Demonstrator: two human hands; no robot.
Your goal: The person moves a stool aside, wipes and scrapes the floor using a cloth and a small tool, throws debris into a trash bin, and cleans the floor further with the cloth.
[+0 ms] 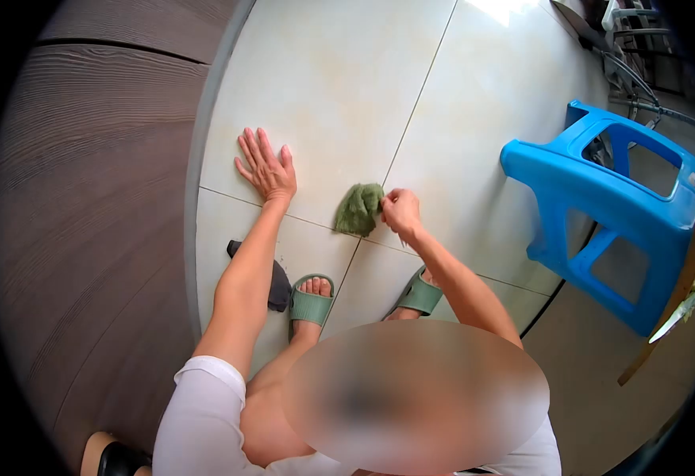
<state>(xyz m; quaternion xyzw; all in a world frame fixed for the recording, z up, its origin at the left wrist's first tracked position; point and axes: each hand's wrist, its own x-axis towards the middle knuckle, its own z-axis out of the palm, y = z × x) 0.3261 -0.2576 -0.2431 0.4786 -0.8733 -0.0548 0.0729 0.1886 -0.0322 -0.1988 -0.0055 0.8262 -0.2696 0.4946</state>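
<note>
My left hand [266, 170] lies palm down on the pale floor tiles [323, 79], its fingers spread and nothing in them. To its right, a crumpled green cloth [358, 209] rests on the tiles close to a grout line. My right hand [400, 213] pinches the right edge of this cloth between thumb and fingers. Behind my left forearm is a dark grey item [279, 287], partly hidden, whose kind I cannot make out. My feet, in green slippers [311, 303], stand below the cloth.
A blue plastic stool [601, 190] stands at the right. Beyond it are metal frames [641, 79]. A blade [678, 316] lies near a wooden board's edge [641, 357]. Dark wood-grain panels [109, 198] run along the left, with a black and tan shoe [109, 456] at the bottom.
</note>
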